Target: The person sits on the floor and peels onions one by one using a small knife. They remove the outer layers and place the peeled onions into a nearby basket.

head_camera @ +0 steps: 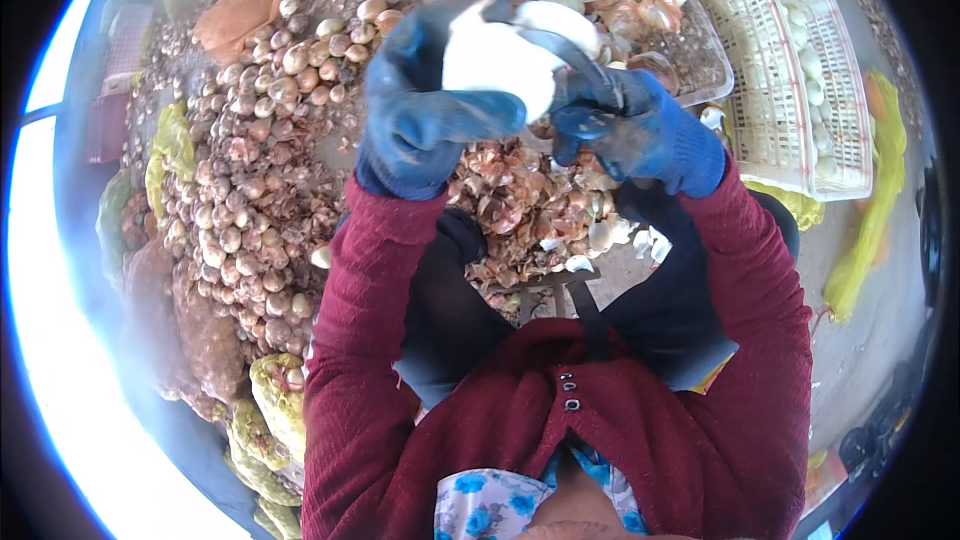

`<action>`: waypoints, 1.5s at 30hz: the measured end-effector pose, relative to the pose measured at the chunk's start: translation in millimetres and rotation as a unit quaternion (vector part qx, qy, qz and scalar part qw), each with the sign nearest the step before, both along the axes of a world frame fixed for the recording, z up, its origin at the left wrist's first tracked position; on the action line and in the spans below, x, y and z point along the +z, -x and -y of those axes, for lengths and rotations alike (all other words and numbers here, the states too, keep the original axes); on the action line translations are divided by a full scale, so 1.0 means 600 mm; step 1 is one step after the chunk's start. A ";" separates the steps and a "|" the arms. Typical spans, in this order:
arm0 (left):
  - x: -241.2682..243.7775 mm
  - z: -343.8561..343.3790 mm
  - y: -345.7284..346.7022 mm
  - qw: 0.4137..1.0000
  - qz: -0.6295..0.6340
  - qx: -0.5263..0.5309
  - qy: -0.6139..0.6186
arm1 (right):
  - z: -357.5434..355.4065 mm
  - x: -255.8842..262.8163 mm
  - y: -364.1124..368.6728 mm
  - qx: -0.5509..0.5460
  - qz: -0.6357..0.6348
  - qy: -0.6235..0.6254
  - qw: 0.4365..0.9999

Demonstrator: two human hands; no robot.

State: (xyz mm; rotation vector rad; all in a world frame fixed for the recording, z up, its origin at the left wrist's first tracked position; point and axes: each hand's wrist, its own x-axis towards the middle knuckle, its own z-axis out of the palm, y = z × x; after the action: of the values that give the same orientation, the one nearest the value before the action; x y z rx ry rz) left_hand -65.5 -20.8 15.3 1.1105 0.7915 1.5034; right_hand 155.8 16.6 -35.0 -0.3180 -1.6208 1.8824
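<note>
My left hand (pixel 420 105), in a blue rubber-coated glove, grips a peeled white onion (pixel 491 67) from its left side. The onion is overexposed, so its surface detail is lost. Just beyond it shows a second white rounded piece (pixel 562 22); whether it is part of the same onion I cannot tell. My right hand (pixel 637 124), gloved alike, has bent fingers around what looks like a grey knife-like tool (pixel 577 60), blurred and lying against the onion's right side. Both hands are raised above a heap of onion skins (pixel 517 195) between my knees.
Unpeeled onions (pixel 247 217) spread over the floor at left, beside an orange mesh sack (pixel 251 0) and filled yellow net bags (pixel 277 397). A clear plastic tub (pixel 705 82) holds skins ahead. At right stands a white slatted crate (pixel 772 90) with peeled onions (pixel 817 94).
</note>
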 end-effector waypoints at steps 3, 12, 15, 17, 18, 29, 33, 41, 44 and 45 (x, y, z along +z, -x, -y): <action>-0.013 -0.013 0.030 0.994 -0.108 0.004 0.009 | 0.003 0.087 0.006 -0.112 0.269 0.103 0.951; -0.002 -0.013 -0.032 0.984 -0.012 -0.032 0.172 | 0.019 0.075 0.031 -0.247 0.058 0.114 0.961; 0.002 -0.010 -0.036 0.981 0.005 -0.046 0.189 | 0.025 0.078 0.031 -0.278 0.052 0.129 0.950; -0.004 -0.010 -0.039 0.980 0.032 -0.042 0.190 | 0.017 0.058 0.029 -0.272 0.022 0.114 0.955; -0.006 -0.004 -0.041 0.982 0.035 -0.044 0.181 | 0.018 0.052 0.034 -0.300 0.024 0.102 0.948; 0.013 -0.008 -0.059 0.944 0.070 -0.148 0.285 | -0.004 0.052 0.015 -0.417 0.026 -0.007 0.908; 0.002 0.000 -0.072 0.941 0.104 -0.093 0.307 | -0.001 0.047 0.004 -0.380 0.206 -0.237 0.870; -0.007 -0.006 -0.048 0.966 0.073 -0.118 0.216 | 0.002 0.083 -0.005 -0.287 0.127 0.175 0.933; -0.004 -0.013 -0.051 0.982 0.050 -0.102 0.152 | -0.015 0.076 -0.004 -0.345 0.065 0.127 0.928; -0.014 -0.004 -0.052 0.983 0.062 -0.104 0.140 | -0.006 0.069 -0.010 -0.367 0.064 0.120 0.920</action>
State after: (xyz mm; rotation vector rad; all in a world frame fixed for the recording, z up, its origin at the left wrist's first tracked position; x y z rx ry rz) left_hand -34.1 -18.1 7.1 0.8525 0.7511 1.2303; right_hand 161.7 20.1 6.1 -1.0152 -1.1045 1.4730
